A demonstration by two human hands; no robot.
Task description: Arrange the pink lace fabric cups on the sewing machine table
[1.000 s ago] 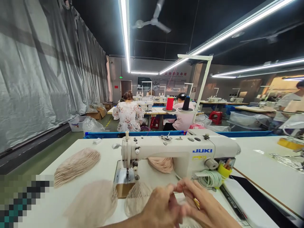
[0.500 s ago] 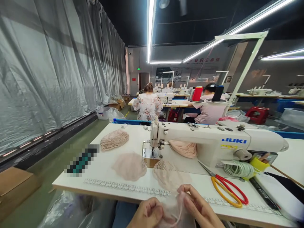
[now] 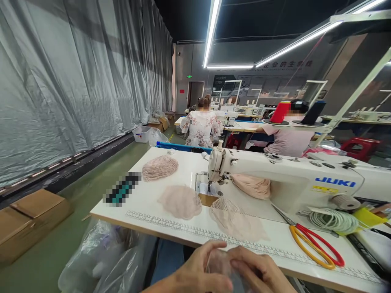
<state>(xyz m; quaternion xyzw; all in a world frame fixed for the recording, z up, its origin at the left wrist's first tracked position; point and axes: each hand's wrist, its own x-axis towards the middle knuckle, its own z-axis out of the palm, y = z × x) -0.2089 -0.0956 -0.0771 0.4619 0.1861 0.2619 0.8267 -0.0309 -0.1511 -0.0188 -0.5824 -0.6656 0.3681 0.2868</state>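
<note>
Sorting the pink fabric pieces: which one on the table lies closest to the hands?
The pink piece just in front of the needle plate, nearest the table's front edge and the hands; the others lie farther left or behind the machine.

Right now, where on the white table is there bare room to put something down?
The bare patch lies on the table left of the pink fabric pieces. Another strip runs between the printed ruler and the scissors. It is crowded around the sewing machine.
</note>
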